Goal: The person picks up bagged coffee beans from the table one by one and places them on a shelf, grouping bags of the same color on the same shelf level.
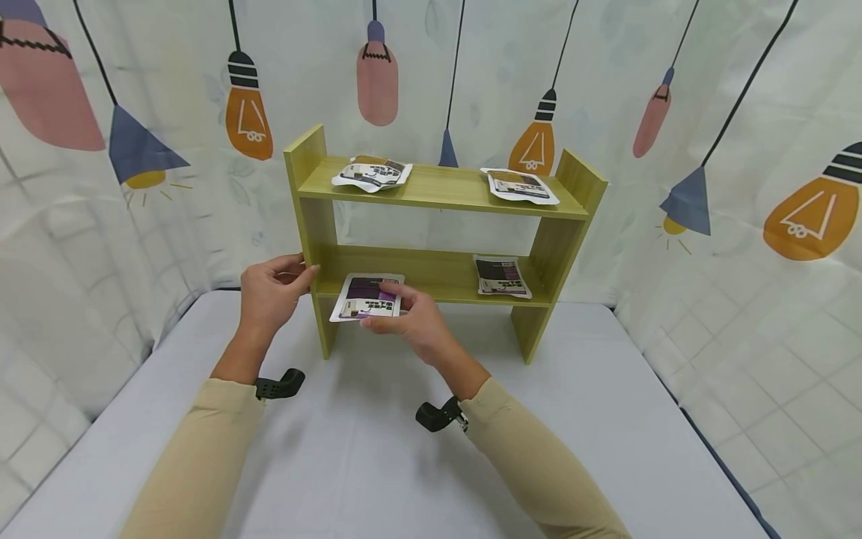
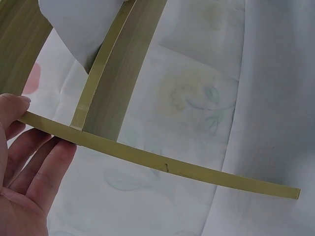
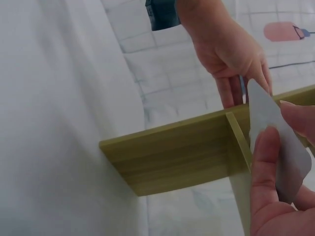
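A small two-tier wooden shelf (image 1: pixel 438 196) stands on the white-covered table. My left hand (image 1: pixel 272 288) grips the front edge of its left side panel, thumb on the inner side and fingers outside; the left wrist view shows this hand (image 2: pixel 34 162) at the panel beside the lower board. With my right hand (image 1: pixel 417 322) I pinch a flat purple-and-white packet (image 1: pixel 357 299) at the front left of the lower board. In the right wrist view the plain pale back of this packet (image 3: pixel 275 132) shows between thumb and fingers. Whether it touches the board I cannot tell.
Another purple-and-white packet (image 1: pixel 501 277) lies on the lower board at right. Two orange-and-white packets lie on the top board, one at left (image 1: pixel 372 174) and one at right (image 1: pixel 520 186). A lamp-patterned curtain (image 1: pixel 417 75) hangs behind the table (image 1: pixel 364 464).
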Demonstrator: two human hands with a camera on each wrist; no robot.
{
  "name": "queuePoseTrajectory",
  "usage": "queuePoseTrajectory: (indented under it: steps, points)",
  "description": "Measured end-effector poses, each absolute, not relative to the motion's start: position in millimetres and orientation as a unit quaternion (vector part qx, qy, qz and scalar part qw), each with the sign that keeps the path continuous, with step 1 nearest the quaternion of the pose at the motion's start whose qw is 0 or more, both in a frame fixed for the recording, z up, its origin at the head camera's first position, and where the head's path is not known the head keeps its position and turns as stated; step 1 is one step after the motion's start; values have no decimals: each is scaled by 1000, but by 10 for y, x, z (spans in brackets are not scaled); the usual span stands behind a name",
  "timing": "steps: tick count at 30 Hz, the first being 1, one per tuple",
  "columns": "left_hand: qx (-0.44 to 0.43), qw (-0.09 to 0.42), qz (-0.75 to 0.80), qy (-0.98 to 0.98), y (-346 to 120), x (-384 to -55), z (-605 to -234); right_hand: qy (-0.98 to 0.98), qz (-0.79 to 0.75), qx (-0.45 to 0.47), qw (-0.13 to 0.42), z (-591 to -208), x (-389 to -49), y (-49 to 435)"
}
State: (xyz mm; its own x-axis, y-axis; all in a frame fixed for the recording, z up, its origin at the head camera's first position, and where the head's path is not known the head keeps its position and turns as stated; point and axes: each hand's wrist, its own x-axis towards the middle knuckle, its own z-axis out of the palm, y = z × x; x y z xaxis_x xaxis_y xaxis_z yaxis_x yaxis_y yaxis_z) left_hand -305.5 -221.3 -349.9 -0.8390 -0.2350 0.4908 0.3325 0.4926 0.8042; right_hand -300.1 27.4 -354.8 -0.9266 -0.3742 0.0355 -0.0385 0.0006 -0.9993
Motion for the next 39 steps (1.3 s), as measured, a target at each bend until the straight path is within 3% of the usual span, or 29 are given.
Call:
queuePoseTrajectory:
  steps: [39]
  points:
    - [-26, 274, -512, -814, -2221, -3072, -3508, 632, -758, -95, 132, -3540, -3174, 164]
